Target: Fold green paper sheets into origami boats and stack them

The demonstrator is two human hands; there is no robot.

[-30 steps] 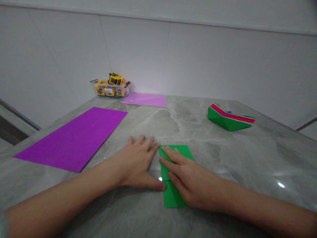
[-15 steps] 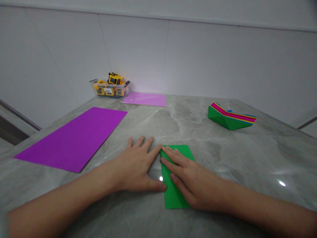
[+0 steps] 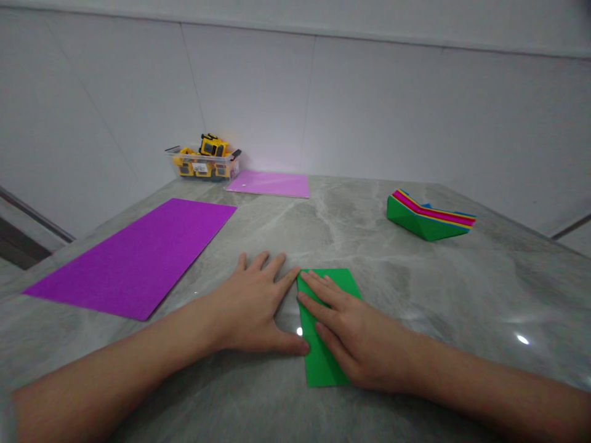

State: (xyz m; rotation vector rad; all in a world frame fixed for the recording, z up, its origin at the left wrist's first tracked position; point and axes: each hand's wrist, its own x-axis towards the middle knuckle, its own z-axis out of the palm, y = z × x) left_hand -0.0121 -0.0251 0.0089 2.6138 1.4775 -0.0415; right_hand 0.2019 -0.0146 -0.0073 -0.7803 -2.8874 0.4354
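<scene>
A green piece of paper (image 3: 318, 366), narrow and rectangular, lies flat on the grey marbled table in front of me. My right hand (image 3: 351, 329) rests on top of it, fingers stretched toward its left edge and covering much of its right side. To the left, my left hand (image 3: 256, 304) lies on the table with its fingers spread. Its index fingertip touches the paper's upper left corner, and its thumb tip meets the left edge lower down. Neither hand grasps anything.
A large purple sheet (image 3: 133, 258) lies at the left. Behind it stand a clear plastic box (image 3: 226, 166) of yellow toy vehicles and a flat pink pack (image 3: 272, 184). A folded paper boat (image 3: 427, 221), green with coloured stripes, sits at the right back. A wall closes off the far side.
Both hands and the green paper keep practically the same position. The whole view has shifted very slightly.
</scene>
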